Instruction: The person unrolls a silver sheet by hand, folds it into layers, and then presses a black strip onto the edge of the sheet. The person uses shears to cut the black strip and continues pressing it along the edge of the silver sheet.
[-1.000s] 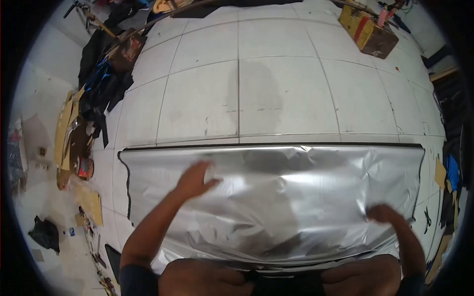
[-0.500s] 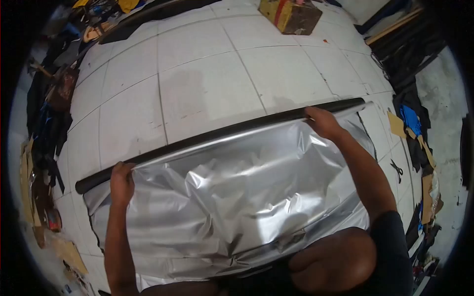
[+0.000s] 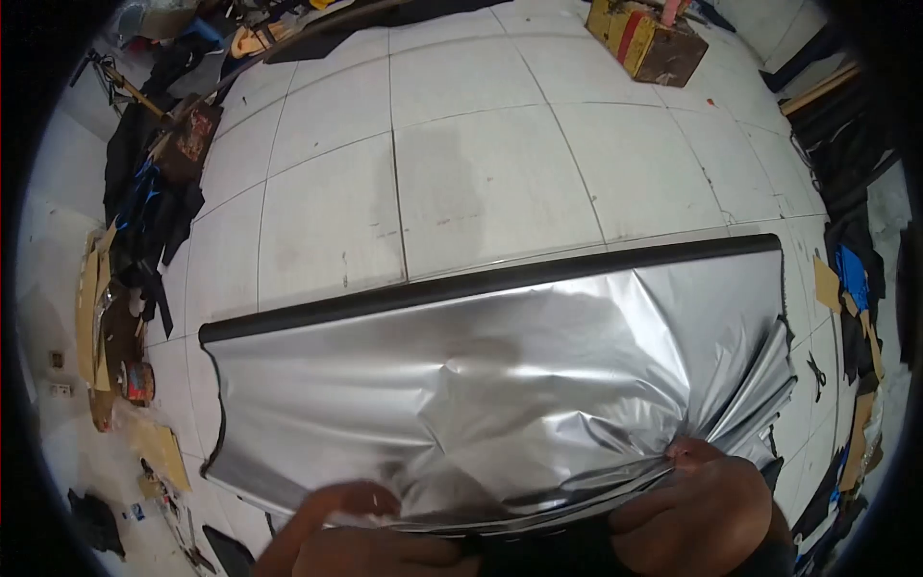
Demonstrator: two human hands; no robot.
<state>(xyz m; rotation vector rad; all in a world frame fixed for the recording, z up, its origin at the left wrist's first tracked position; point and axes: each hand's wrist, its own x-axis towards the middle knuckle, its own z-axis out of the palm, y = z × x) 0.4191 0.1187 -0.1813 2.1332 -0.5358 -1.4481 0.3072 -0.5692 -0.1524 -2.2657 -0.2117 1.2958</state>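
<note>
A shiny silver sheet (image 3: 519, 385) with a black underside lies across the floor in front of me. Its far edge runs into a long black roll (image 3: 500, 282), which slants slightly upward to the right. My right hand (image 3: 694, 454) is closed on the sheet near my knee, and deep folds fan out from its fingers. At the near left part of the sheet, my left hand (image 3: 354, 502) is closed on the material, with small creases beside the fingertips. The hand is a little blurred, and the sheet's near edge is partly hidden by my legs.
White tiled floor (image 3: 490, 183) spreads beyond the roll. A yellow and brown box (image 3: 646, 43) stands at the back right. Black scissors (image 3: 816, 376) lie right of the sheet. Cardboard pieces (image 3: 159, 452) and dark scraps line the left side; more dark material (image 3: 851, 163) lies along the right.
Both hands have left the roll and come back toward my body, now on the near part of the sheet. The sheet is bunched at the right hand. The view has shifted left.
</note>
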